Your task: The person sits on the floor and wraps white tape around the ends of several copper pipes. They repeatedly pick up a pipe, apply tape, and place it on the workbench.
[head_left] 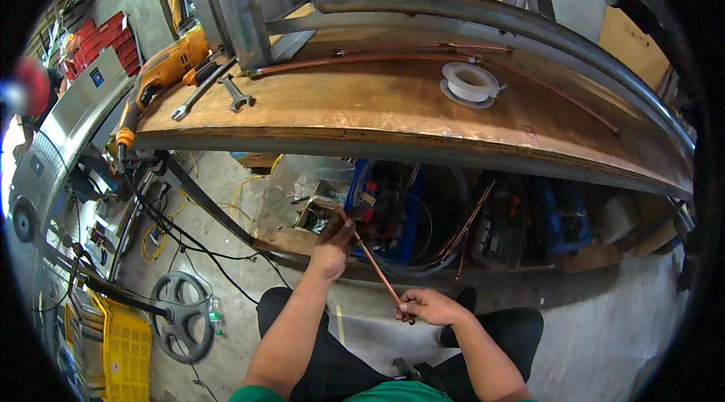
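A thin copper tube (pixel 377 268) slants across in front of my knees, held between both hands. My left hand (pixel 333 240) is closed round its upper end, below the wooden workbench's edge. Lower and to the right, the fingers of my right hand (pixel 423 307) pinch the other end. What the tube's tips look like is hidden by my fingers. On the bench lie more copper tubes (pixel 362 60), a white roll of tape (pixel 470 85), an open-ended wrench (pixel 237 94) and a longer wrench (pixel 202 91).
An orange power drill (pixel 164 70) sits at the bench's left end. Under the bench (pixel 393 138) are blue crates (pixel 560 217), coiled clear tubing and a box of small parts. A black handwheel (pixel 181 317) and yellow basket (pixel 127 341) stand left. Another person (pixel 34 92) is far left.
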`<move>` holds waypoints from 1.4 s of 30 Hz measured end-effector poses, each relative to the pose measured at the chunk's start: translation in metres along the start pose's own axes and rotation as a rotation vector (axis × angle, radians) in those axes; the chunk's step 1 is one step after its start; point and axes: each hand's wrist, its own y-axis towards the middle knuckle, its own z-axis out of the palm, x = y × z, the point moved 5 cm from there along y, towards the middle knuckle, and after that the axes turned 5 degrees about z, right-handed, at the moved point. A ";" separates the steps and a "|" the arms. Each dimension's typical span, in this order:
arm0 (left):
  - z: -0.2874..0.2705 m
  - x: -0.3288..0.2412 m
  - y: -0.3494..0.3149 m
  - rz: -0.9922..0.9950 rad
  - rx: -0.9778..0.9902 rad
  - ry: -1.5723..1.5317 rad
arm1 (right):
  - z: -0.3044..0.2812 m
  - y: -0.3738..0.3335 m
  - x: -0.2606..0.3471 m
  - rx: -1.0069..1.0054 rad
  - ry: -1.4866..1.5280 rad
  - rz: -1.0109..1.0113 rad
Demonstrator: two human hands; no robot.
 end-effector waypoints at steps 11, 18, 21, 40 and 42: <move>0.024 0.003 -0.013 -0.010 0.230 0.693 | 0.012 0.007 0.003 -0.206 0.103 -0.179; 0.006 -0.019 -0.016 0.104 -0.162 0.332 | 0.018 0.004 0.010 -0.186 0.017 -0.133; 0.011 -0.028 -0.019 0.084 -0.230 0.139 | 0.021 0.003 0.013 -0.236 -0.075 -0.145; -0.003 -0.006 -0.018 -0.190 -0.168 -0.196 | 0.053 0.007 0.064 -0.351 -0.452 -0.234; -0.008 -0.011 -0.018 -0.187 -0.213 -0.189 | 0.031 -0.023 0.104 -0.467 -0.627 -0.362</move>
